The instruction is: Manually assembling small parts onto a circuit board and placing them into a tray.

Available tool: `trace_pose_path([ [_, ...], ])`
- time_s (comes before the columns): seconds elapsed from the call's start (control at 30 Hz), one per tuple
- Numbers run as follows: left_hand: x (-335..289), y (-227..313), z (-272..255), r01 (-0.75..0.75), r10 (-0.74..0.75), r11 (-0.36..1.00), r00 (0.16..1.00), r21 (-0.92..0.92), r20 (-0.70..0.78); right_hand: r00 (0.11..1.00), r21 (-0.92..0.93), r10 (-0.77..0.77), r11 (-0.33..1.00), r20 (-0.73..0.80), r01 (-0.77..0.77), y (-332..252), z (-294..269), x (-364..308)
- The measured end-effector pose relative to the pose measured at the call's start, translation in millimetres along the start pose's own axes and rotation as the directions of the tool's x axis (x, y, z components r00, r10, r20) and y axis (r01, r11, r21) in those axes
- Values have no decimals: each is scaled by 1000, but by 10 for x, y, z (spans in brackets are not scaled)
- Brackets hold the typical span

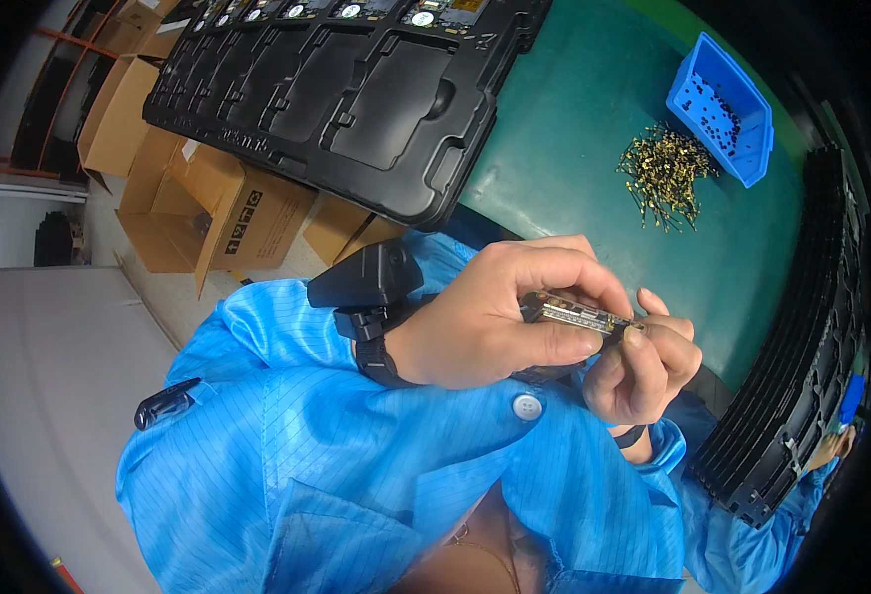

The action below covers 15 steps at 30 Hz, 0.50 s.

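Close in front of my chest, my left hand [510, 322] grips a small circuit board [576, 314] by its sides, thumb in front and fingers behind. The board is seen nearly edge-on, so most of its face is hidden. At its right end my right hand [653, 368] is closed, thumb and forefinger pinched against the board's tip. Whatever sits between those fingertips is too small and covered to make out. Beyond the hands, a loose heap of small black-and-gold pieces with thin stems [665, 173] lies on the green table mat [554, 148].
Beside the heap, a tilted blue bin [698, 74] holds small black bits. A black moulded tray [386, 109] at upper left has boards in its far pockets. Stacked black trays [782, 366] line the right, near another person's hand [829, 450]. Cardboard boxes [267, 218] stand left.
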State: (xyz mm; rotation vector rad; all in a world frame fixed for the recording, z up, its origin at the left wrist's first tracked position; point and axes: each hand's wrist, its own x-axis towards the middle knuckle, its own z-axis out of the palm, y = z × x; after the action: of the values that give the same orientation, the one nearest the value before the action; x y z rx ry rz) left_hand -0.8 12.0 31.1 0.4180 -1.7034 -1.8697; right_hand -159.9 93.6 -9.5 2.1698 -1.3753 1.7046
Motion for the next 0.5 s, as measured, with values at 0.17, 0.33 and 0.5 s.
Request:
trace_pose_path([
  [0.17,5,-3,-1,-17,17,1000,1000,-2,-10,999,-60,-31,998,16,32,-5,-24,-27],
  [0.33,2,13,19,31,-33,998,998,-46,-62,993,-294,-91,950,74,109,-14,-90,1],
  [0.5,18,40,-3,35,-34,999,996,5,-85,983,-383,-87,913,161,143,-42,-163,58],
])
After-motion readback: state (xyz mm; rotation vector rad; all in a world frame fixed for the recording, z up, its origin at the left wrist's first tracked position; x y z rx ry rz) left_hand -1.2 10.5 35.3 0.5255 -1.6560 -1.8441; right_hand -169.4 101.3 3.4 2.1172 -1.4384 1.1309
